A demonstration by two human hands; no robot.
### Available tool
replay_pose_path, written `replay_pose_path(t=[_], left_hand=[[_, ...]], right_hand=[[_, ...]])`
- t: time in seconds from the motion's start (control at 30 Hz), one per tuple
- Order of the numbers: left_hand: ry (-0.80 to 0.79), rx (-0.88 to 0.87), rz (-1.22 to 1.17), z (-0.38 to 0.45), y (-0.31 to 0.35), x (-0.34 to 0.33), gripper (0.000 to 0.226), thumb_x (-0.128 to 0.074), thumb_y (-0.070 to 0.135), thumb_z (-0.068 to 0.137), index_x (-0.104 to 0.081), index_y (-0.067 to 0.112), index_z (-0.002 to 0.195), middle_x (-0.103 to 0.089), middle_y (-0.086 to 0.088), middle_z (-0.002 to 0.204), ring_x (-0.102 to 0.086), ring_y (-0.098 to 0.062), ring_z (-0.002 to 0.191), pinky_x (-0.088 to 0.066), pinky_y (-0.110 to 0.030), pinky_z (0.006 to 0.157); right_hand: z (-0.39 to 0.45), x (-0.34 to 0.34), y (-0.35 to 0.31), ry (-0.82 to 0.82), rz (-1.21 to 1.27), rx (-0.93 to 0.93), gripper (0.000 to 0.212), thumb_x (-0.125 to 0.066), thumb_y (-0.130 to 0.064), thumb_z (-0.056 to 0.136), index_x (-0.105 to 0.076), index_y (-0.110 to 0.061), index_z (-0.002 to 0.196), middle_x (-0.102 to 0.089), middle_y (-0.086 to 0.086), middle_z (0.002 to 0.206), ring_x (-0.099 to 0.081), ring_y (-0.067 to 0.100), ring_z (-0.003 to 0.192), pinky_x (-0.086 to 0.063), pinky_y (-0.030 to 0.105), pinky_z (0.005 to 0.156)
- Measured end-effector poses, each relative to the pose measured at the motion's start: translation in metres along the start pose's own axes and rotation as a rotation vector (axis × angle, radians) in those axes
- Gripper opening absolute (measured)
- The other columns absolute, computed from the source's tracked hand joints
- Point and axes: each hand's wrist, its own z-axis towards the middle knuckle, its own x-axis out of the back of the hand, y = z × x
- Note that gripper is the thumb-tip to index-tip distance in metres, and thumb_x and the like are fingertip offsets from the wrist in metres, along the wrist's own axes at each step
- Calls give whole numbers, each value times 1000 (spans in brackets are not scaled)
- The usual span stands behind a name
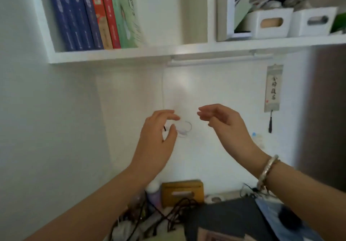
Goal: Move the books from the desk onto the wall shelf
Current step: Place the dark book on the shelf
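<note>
Several books, blue, red and green, lean together in the left bay of the white wall shelf. The space to their right in that bay is bare. My left hand and my right hand are raised in front of the white wall below the shelf, fingers curved and apart, holding nothing. A bracelet sits on my right wrist. On the desk at the bottom lies a dark book with a blue-covered one beside it, both partly cut off.
White storage bins and a file holder fill the shelf's right bay. A light bar hangs under the shelf. A hanging scroll is on the wall. A yellow-brown box, a bottle and tangled cords crowd the desk's back.
</note>
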Motion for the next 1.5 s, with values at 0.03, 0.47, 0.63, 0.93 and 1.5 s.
replay_pose_path(t=[0.03,0.47,0.63,0.93,1.5], left_hand=[[-45,39,-37,-18,-3,-12,20,-50,12,94,-63,23,104,-59,12,118,-50,-1,113,-32,-8,99],[-589,756,-50,-206,-77,-170,12,-52,14,92,-62,16,83,-68,-2,90,-63,-17,84,-48,-27,75],[-706,916,66,-236,-98,-208,6,-53,17,91,-56,13,89,-65,-8,95,-58,-21,82,-39,-27,64],[-772,1241,-33,-262,-136,-249,58,-73,39,66,-61,8,113,-67,-10,108,-65,-29,101,-52,-37,92],[-551,790,-122,-215,-82,-239,24,-61,28,88,-37,26,93,-60,1,101,-62,-16,88,-52,-37,76]], right_hand=[[-18,7,17,1,-28,-63,36,-45,4,85,-69,-17,101,-73,-1,100,-67,12,98,-49,25,88],[-188,66,219,-279,-504,-874,21,-50,-15,90,-62,-20,106,-64,3,114,-56,11,87,-43,21,64],[-211,62,250,-527,-550,-856,37,-50,-15,89,-56,-18,125,-58,2,129,-56,17,112,-43,23,85],[-202,41,278,-749,-562,-770,46,-43,-10,90,-51,-20,135,-51,3,139,-54,19,119,-42,22,90],[-193,46,278,-262,-375,-829,31,-56,-10,85,-51,-15,116,-46,5,119,-53,13,96,-49,32,88]])
